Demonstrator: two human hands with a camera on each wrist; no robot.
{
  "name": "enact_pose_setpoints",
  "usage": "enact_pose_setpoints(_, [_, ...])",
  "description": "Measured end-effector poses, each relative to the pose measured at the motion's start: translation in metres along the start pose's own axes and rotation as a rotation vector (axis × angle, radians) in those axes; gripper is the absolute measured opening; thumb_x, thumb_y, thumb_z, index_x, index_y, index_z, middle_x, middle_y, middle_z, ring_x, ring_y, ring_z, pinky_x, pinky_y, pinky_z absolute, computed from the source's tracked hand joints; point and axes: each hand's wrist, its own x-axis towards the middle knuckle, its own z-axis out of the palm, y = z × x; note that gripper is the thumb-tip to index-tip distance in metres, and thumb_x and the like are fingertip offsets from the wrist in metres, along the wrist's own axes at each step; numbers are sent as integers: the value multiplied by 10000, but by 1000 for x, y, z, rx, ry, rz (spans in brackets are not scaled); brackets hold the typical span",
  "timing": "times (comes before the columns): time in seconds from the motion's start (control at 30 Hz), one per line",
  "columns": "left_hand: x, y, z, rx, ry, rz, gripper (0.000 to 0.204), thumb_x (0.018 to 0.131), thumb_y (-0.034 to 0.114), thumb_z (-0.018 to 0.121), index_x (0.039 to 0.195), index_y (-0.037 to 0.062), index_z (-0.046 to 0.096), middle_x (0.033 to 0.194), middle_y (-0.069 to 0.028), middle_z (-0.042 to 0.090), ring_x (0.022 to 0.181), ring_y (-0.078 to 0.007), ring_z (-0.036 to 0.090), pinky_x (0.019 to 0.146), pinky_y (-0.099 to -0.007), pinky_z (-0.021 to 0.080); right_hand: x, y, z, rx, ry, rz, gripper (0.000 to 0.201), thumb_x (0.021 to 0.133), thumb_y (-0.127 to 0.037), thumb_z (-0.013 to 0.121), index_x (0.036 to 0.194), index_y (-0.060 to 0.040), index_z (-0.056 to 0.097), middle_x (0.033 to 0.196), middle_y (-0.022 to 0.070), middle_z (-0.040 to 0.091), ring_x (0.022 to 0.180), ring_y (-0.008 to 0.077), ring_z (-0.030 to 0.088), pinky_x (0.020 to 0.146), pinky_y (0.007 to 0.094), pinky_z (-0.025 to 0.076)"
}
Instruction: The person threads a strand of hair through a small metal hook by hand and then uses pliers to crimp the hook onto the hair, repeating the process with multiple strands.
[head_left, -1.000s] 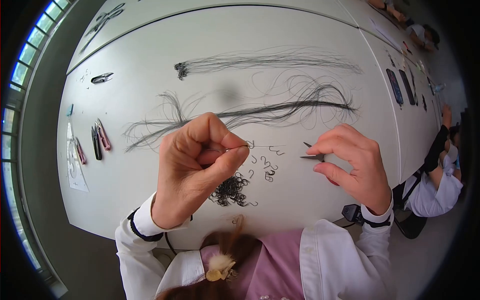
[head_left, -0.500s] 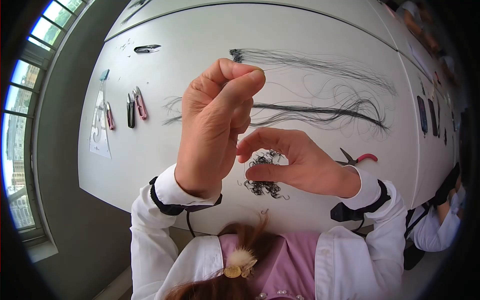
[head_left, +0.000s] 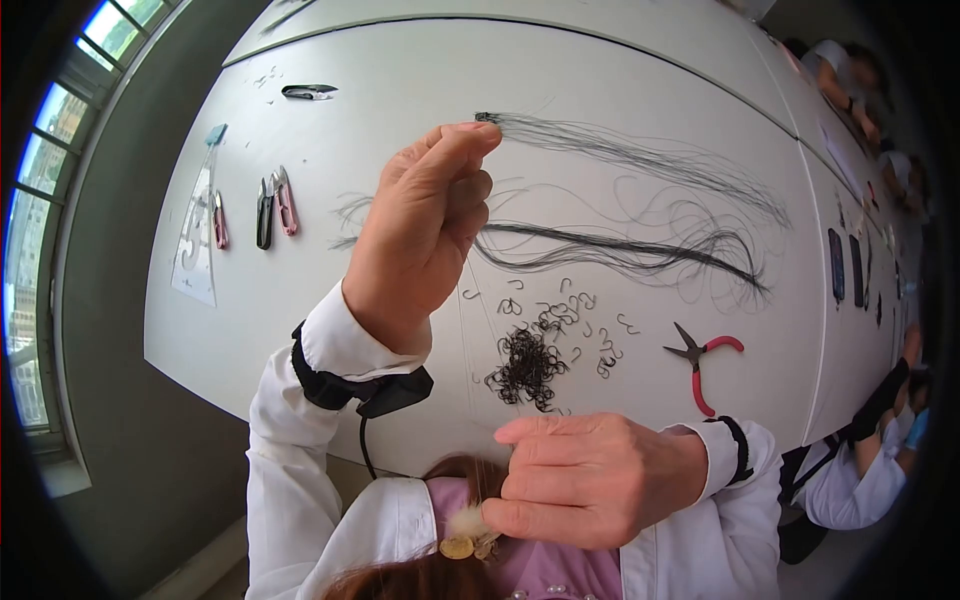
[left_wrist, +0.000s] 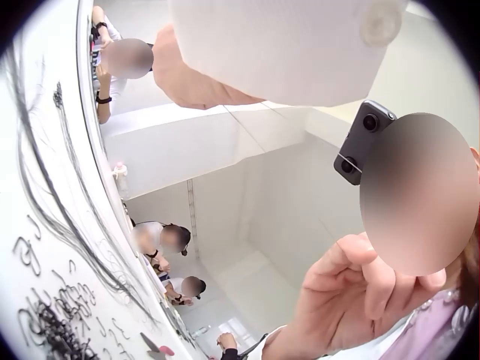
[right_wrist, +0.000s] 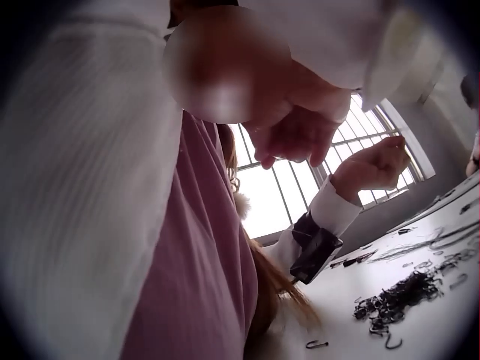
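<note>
My left hand (head_left: pixel 430 225) is raised over the table, thumb and forefinger pinching a thin fishing line. The hook end seen earlier is hidden at the fingertips. Faint strands run down from it toward my right hand (head_left: pixel 590 480), low before the chest with its fingers curled; in the left wrist view that hand (left_wrist: pixel 352 289) pinches the line close to the face. Between the hands lies a dark heap of fish hooks (head_left: pixel 528 365), with loose hooks scattered around. Right of the heap, red-handled pliers (head_left: pixel 705 365) lie spread on the table.
A long dark bundle of line (head_left: pixel 620 240) stretches across the table; beyond it lies a bundle of hooked lines (head_left: pixel 640 150). At left are black snips (head_left: pixel 264 215), pink snips (head_left: pixel 286 205), more snips (head_left: pixel 308 92) and a clear ruler (head_left: pixel 195 250). Other people (head_left: pixel 850 80) sit at right.
My right hand has let go of the pliers, passed close to the left hand, then drawn back and down to the chest. The left hand has risen away from the body.
</note>
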Motion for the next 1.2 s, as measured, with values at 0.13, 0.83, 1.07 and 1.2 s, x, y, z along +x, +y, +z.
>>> enact_pose_setpoints(0.13, [2,1,-3,20,-35,6,120,848,134,628,789,100,529,594,94,332,466,-16,220,430,-202,192,-4,-2,14,-217,-115,-38,176,637,-50,630,786,18,568,707,41,466,672,171,497,688,295,474])
enact_pose_setpoints(0.83, [9,8,-9,181,-83,72,90,864,84,607,805,79,539,600,76,344,451,-3,216,383,-178,144,-37,-1,-10,-494,-89,129,222,692,-42,598,898,41,599,939,100,548,944,232,516,836,316,472])
enact_pose_setpoints(1.07, [-21,-7,23,608,-156,338,125,815,63,625,729,69,534,590,53,454,466,-4,256,417,-174,167,-123,-26,-91,-807,-139,998,789,536,-147,815,1242,-21,484,1241,160,443,1119,317,463,887,382,448])
enact_pose_setpoints(1.2, [-32,-13,28,672,-239,281,127,778,-16,638,725,33,534,644,23,520,546,-7,388,500,-163,298,-155,-24,-89,-916,-181,1080,776,547,-165,811,1230,-3,480,1221,162,449,1111,313,475,882,377,448])
